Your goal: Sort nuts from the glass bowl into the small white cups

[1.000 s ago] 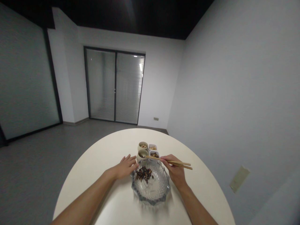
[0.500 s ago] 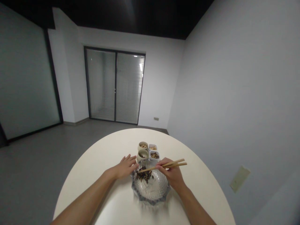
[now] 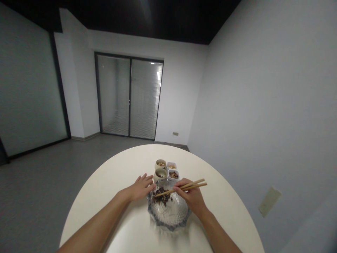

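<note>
A cut-glass bowl [image 3: 168, 216] sits on the round white table [image 3: 110, 189] in front of me. A heap of dark beans [image 3: 162, 197] lies in its far left part. My right hand [image 3: 191, 196] is closed on a pair of wooden chopsticks [image 3: 181, 188], whose tips reach down into the dark heap. My left hand [image 3: 140, 187] rests open, fingers stretched, against the bowl's left rim. Just beyond the bowl stand several small cups: two round cream ones [image 3: 160, 168] and two square white ones [image 3: 172, 170], each with bits of nuts or beans inside.
The table's curved far edge [image 3: 158, 146] drops to a grey floor. A plain wall runs close on the right with a beige plate [image 3: 268, 201] low on it. Glass sliding doors [image 3: 129, 100] stand at the back of the room.
My right hand has swung the chopsticks from over the small cups back down and left, so their tips now sit in the dark heap in the bowl. My left hand has stayed put.
</note>
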A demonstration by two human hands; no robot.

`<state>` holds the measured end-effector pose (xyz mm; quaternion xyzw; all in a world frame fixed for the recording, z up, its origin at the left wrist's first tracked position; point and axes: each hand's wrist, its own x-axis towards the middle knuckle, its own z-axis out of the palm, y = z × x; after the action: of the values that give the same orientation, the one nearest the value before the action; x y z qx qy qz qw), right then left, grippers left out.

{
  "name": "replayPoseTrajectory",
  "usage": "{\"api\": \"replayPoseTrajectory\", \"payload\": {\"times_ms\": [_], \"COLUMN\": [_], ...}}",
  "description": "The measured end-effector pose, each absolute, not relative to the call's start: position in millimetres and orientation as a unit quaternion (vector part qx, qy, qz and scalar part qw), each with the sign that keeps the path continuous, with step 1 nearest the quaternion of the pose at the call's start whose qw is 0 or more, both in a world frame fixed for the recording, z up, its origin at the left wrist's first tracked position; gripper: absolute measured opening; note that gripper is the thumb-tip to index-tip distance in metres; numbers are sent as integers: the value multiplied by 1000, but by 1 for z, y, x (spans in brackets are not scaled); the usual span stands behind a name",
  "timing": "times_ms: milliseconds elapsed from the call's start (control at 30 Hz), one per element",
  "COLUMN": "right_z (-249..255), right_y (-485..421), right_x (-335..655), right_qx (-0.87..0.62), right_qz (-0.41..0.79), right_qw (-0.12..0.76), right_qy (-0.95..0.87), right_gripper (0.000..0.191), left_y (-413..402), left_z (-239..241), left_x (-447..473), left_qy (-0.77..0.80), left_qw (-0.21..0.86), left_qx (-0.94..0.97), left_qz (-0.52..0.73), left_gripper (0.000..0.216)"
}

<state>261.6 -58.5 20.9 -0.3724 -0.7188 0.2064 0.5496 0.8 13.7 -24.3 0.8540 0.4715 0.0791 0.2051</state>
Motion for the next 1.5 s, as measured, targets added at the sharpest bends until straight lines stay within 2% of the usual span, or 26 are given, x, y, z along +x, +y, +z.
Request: {"api": "replayPoseTrajectory", "payload": {"times_ms": [433,800,1067,1333,1500], "right_z": [22,26,22,18,19], "right_y": [-57,-53,-45,-43,-45], "right_x": [264,272,267,270,280], "right_qx": [-358,-355,-351,-385,-413], "right_qz": [217,178,118,128,121], "right_qw": [586,635,672,621,575], "right_qy": [-694,-663,-642,-671,-695], "right_gripper": [8,11,5,14,12], "left_y": [16,16,15,16,14], "left_z": [-29,-30,-29,-30,-29], "left_x": [-2,-4,-3,-3,-2], "left_qy": [464,458,463,463,466], "left_qw": [206,209,209,206,199], "left_qx": [858,860,858,858,859], "left_qz": [81,84,81,79,77], "left_gripper": [58,61,60,59,58]}}
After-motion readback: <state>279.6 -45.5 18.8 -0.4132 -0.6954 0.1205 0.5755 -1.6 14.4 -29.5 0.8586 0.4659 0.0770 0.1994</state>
